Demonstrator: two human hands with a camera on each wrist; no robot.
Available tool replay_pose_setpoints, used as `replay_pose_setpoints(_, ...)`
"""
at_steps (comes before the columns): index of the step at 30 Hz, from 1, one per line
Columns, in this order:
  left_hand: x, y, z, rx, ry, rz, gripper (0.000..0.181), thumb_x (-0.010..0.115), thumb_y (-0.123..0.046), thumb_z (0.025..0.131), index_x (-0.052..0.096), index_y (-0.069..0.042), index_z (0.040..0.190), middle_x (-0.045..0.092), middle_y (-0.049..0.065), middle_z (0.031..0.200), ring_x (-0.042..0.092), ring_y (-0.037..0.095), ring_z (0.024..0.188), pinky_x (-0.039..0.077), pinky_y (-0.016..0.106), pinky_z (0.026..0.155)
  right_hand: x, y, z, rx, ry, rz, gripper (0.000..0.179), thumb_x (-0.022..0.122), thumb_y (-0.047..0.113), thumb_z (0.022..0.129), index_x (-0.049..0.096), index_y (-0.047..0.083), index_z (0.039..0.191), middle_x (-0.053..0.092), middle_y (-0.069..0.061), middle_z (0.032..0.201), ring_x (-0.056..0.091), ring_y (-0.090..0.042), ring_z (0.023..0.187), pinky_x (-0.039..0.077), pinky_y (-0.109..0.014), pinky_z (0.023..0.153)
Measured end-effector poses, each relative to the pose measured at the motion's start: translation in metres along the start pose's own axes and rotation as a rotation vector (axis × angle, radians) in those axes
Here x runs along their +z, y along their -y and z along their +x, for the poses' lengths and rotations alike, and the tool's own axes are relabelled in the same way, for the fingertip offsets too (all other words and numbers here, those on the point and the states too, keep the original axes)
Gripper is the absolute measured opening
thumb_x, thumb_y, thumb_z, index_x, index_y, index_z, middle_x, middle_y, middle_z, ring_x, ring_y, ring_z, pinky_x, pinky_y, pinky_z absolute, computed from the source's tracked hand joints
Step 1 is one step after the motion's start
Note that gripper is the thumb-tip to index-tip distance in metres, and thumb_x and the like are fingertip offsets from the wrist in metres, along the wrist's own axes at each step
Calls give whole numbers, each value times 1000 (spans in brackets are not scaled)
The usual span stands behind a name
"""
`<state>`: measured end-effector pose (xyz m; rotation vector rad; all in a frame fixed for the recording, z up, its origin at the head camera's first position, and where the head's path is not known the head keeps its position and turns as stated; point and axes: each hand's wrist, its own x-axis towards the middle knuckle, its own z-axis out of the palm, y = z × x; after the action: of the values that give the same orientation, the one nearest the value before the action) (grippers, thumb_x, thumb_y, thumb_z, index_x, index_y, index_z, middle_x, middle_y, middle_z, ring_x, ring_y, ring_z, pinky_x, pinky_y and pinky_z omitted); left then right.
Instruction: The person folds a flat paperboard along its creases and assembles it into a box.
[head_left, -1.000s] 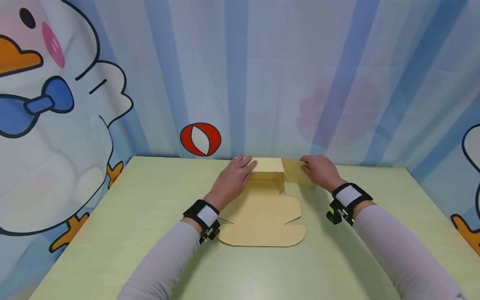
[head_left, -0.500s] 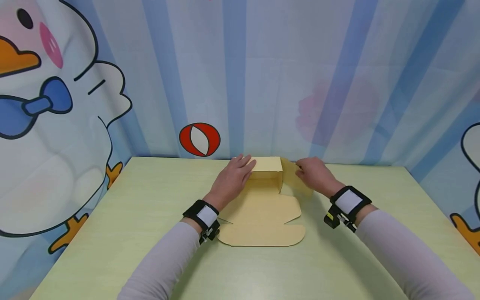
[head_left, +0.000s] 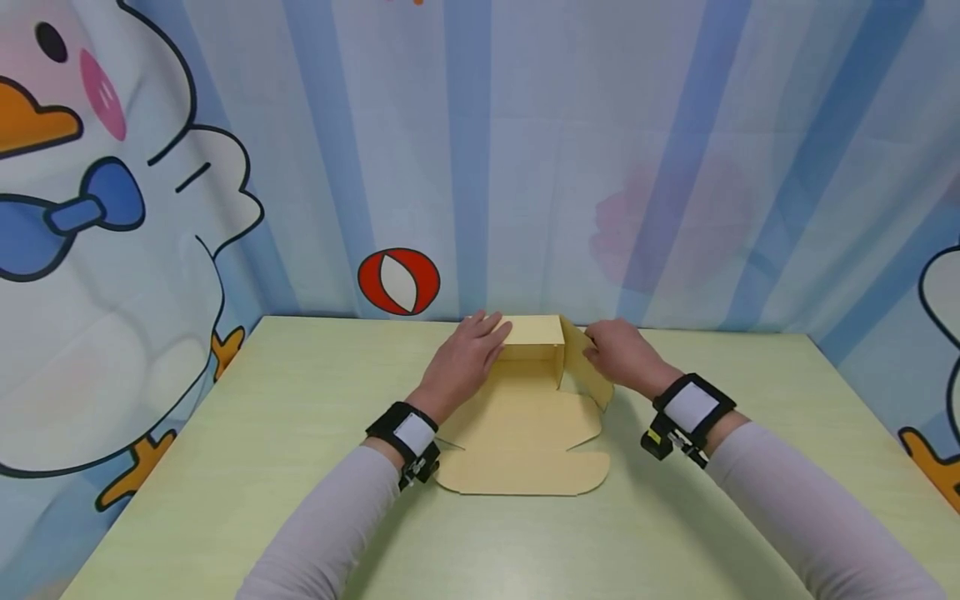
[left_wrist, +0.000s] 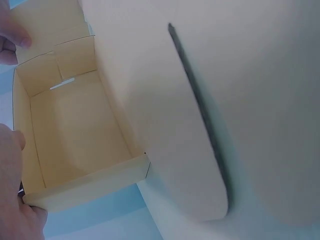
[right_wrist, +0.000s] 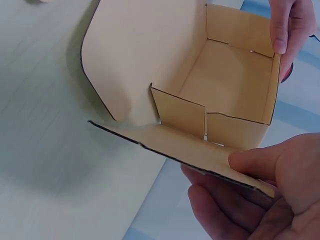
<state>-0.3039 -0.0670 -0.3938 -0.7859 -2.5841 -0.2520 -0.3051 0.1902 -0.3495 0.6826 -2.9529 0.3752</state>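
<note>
A partly folded cardboard box (head_left: 525,417) lies on the table, its long lid panel spread toward me and its far part raised into walls. My left hand (head_left: 467,358) grips the raised part at its left, thumb and fingers around a wall's corner in the left wrist view. Between thumb and fingers, my right hand (head_left: 630,354) pinches the side flap (right_wrist: 200,155) on the box's right. That flap slants outward, apart from the short wall (right_wrist: 235,129) beside it. Inside, the tray floor (left_wrist: 80,130) shows bare, with a small slot near one wall.
The pale table (head_left: 300,417) extends to both sides and in front of the box. Behind its far edge hangs a blue striped curtain (head_left: 525,167) printed with a cartoon duck (head_left: 97,333). A rounded lid tab (head_left: 525,473) lies flat at the near end.
My right hand has moved a little left, and the side flap has swung up and inward toward the box's right wall. The left hand stays where it was.
</note>
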Motion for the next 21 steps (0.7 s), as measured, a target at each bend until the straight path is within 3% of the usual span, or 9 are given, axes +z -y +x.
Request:
replay_pose_setpoints(8,-1,0,0,-3,0,6,40,53,-21,103,55,-13,142,55,10,146,47,32,140,37,44,117,-10,-1,4,-18,32,10,32,59,0,93,45,7,65,27,3,62,30,-14,57,26,-27,58)
replay_pose_setpoints(21,-1,1,1,-13,-11,5,41,54,-20,102,55,-12,142,55,10,146,47,31,140,37,45,116,-17,9,12,-28,58,-10,48,60,0,91,28,16,58,21,5,61,28,-12,54,25,-26,56)
